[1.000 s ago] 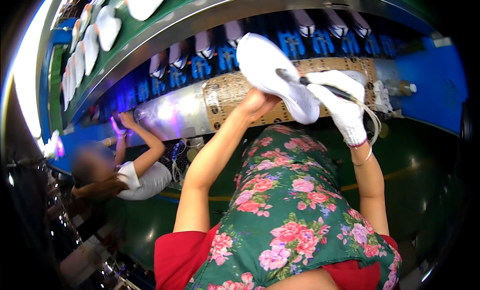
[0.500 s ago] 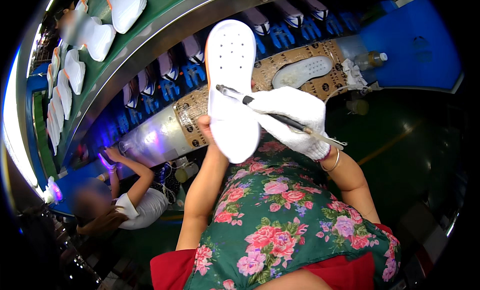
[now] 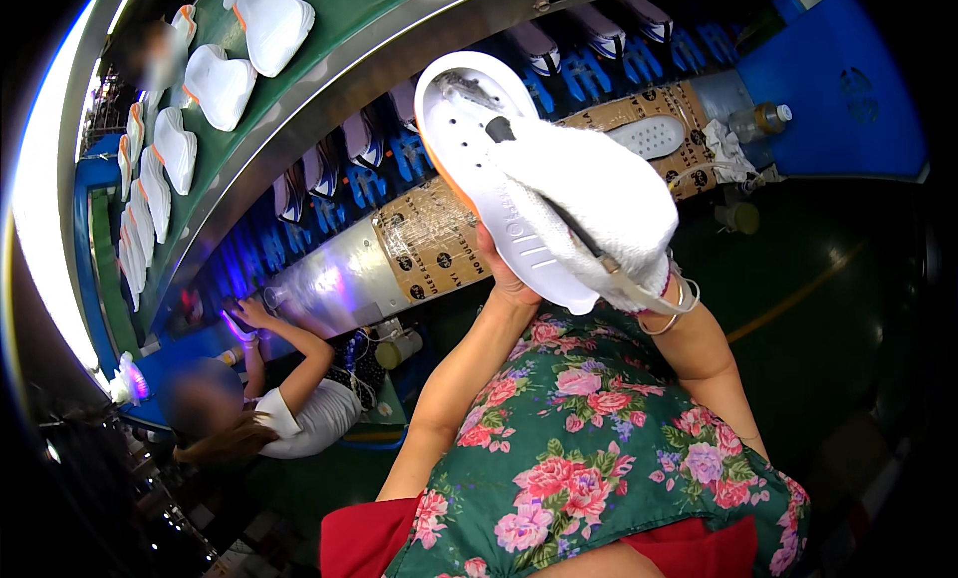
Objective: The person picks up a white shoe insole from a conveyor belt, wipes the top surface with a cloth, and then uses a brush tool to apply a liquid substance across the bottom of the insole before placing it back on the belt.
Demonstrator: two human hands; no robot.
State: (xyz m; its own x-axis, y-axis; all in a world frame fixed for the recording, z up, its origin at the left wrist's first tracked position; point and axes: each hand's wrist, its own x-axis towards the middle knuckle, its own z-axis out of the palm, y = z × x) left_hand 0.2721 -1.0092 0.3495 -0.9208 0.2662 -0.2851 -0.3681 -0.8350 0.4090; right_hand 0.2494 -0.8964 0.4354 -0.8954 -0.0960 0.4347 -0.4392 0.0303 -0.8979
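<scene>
My left hand grips a white shoe sole with an orange side edge, holding it from beneath near its lower end. The sole is tilted, its holed, rimmed inner face toward me. In a white knitted glove, my right hand is closed round a dark-handled brush that has a thin pale tube along it. The brush's blurred tip lies over the sole's far rounded end. The glove covers much of the sole's right side.
Behind the sole runs a cardboard-covered ledge bearing a grey insole-shaped piece, crumpled white cloth and a bottle. White soles line a green belt. Shoe uppers stand below it. A co-worker works at left.
The brush has gone from the sole's middle to its far end. The sole has tilted, its lower end swinging right, and my left hand has shifted right with it. The whole view has shifted slightly.
</scene>
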